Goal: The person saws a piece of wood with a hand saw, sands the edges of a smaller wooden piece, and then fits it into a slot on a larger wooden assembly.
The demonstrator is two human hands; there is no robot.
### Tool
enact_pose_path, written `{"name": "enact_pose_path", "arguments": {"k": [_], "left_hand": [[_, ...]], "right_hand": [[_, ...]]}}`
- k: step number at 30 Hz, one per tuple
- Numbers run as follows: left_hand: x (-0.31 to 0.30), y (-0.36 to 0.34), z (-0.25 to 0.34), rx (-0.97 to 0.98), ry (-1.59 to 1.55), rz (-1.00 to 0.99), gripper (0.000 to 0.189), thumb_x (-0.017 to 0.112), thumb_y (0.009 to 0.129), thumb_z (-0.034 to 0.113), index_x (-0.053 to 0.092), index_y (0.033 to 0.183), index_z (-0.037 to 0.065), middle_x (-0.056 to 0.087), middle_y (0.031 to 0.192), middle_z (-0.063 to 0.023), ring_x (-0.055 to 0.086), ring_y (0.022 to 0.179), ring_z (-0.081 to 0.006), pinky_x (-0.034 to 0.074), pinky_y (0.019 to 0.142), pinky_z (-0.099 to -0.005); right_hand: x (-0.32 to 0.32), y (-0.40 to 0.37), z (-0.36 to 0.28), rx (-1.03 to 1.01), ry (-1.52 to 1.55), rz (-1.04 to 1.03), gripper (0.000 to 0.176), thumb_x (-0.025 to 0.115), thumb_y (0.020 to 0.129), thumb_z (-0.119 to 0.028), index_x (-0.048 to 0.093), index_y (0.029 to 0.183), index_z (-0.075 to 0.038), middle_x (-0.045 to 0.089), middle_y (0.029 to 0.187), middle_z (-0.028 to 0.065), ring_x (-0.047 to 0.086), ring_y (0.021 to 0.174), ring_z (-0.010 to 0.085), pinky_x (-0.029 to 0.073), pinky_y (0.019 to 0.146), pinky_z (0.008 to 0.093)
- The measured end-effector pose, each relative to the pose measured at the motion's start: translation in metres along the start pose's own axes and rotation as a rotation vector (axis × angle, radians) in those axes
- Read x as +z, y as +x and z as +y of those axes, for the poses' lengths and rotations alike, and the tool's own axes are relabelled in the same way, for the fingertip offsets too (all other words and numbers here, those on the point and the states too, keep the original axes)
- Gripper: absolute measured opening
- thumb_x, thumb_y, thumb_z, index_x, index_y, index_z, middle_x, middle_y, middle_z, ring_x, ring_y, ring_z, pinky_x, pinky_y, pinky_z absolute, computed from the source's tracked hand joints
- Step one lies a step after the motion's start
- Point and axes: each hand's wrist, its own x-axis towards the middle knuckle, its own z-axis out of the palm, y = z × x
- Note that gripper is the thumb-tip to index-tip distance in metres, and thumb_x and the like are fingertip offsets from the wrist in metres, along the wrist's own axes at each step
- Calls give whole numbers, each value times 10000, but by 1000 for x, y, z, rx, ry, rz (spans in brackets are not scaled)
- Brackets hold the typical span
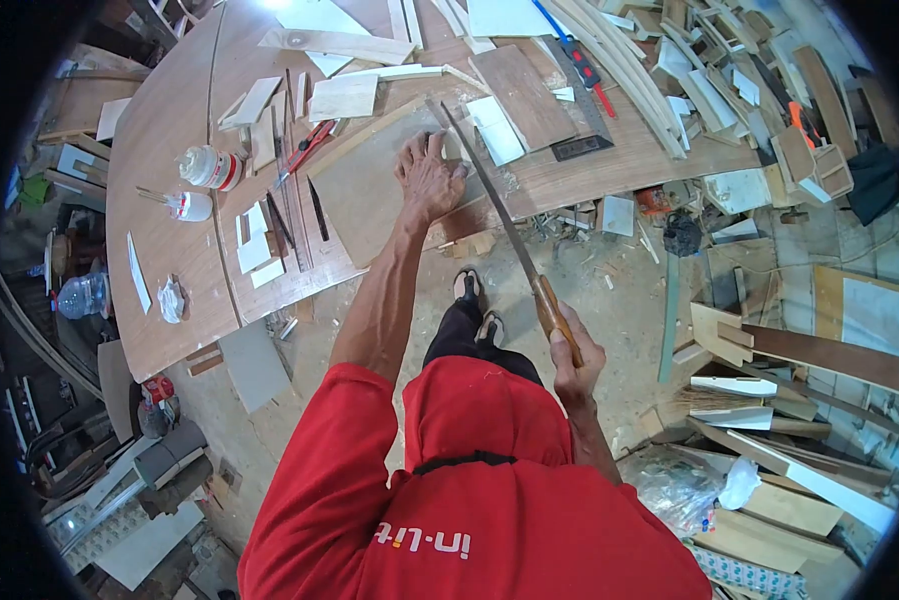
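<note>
My left hand (430, 175) lies with spread fingers on a flat, grey-brown wooden board (359, 195) near the table's front edge. In my right hand (576, 358) is a handsaw (504, 213), gripped by its wooden handle. The long, narrow blade points away from me, running past the right side of my left hand, with its tip beside the board's far right corner. A dark, slim blade-like tool (318, 209) rests by the board's left side. Just beyond it lies a red and black cutter (309, 147).
The wooden table (169, 310) carries a glue jar (209, 168), a small white pot (190, 206), a brown plank (522, 97) and a dark square (579, 147). Curved strips (624, 75) lie at the right. Offcuts (749, 195) crowd the floor, along with a plastic bag (674, 490).
</note>
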Motion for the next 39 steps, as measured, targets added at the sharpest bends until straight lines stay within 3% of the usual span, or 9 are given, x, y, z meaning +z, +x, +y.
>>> {"name": "enact_pose_path", "arguments": {"k": [5, 7, 10, 12, 13, 21, 29, 31, 39], "left_hand": [[2, -3, -8, 124, -51, 88, 727, 673, 756, 337, 370, 1374, 102, 345, 1391, -199, 299, 1277, -400, 246, 1042, -534], [6, 0, -18, 196, -89, 126, 760, 685, 744, 341, 360, 1374, 68, 358, 1383, -215, 310, 1269, -406, 248, 1043, -533], [-6, 5, -10, 325, 12, 73, 831, 718, 692, 242, 314, 1381, 11, 380, 1345, -229, 347, 1238, -414, 258, 1043, -533], [-35, 4, 19, 1, -41, -62, 861, 728, 665, 156, 288, 1394, 28, 398, 1316, -231, 379, 1215, -403, 301, 1034, -498], [-32, 7, 18, 6, -41, -62, 861, 728, 665, 156, 288, 1394, 28, 398, 1316, -231, 379, 1215, -403, 301, 1034, -498], [-55, 2, 25, 382, -215, 250, 371, 561, 731, -49, 588, 1097, 5, 554, 1079, -205, 490, 1073, -403, 406, 933, -452], [-25, 18, -14, 207, -266, 160, 254, 577, 782, -37, 627, 1029, 1, 589, 985, -222, 570, 951, -391, 448, 870, -419], [-20, 20, -16, 211, -244, 136, 240, 580, 786, -34, 632, 1018, -1, 592, 970, -222, 574, 924, -388, 446, 867, -416], [5, 19, -1, 159, 111, 388, 178, 524, 869, 171, 557, 956, 18, 578, 886, -205, 550, 933, -374, 427, 839, -467]], "right_hand": [[-9, -6, -13, -36, 57, 67, 372, 540, 899, -96, 570, 1230, 70, 664, 841, 62, 483, 590, 57, 410, 535, 216], [-10, -7, -9, -17, 98, 75, 387, 532, 899, -113, 568, 1240, 66, 502, 623, -31, 390, 525, 38, 298, 477, 209], [-12, -9, -7, -12, 74, 112, 389, 528, 903, -118, 567, 1242, 68, 495, 630, -32, 375, 528, 31, 280, 470, 205], [-14, -10, -1, -41, 62, 129, 390, 528, 903, -118, 566, 1245, 65, 500, 642, -30, 375, 530, 32, 281, 469, 205], [-15, -11, 1, -71, 51, 145, 392, 528, 902, -117, 565, 1248, 62, 505, 654, -28, 375, 532, 33, 281, 469, 205], [-20, -11, -7, -53, 63, 225, 389, 527, 899, -110, 571, 1250, 51, 515, 672, -26, 380, 529, 34, 291, 471, 207], [-24, -16, -11, -30, 92, 164, 384, 548, 884, -94, 578, 1235, 61, 513, 621, -27, 414, 530, 41, 335, 486, 210], [-25, -18, -15, -5, 74, 102, 382, 560, 876, -80, 576, 1232, 59, 674, 850, 80, 519, 624, 58, 421, 562, 209], [-19, -22, -20, -67, 77, 66, 385, 561, 881, -76, 568, 1240, 64, 678, 853, 73, 521, 622, 50, 423, 559, 203]]}}
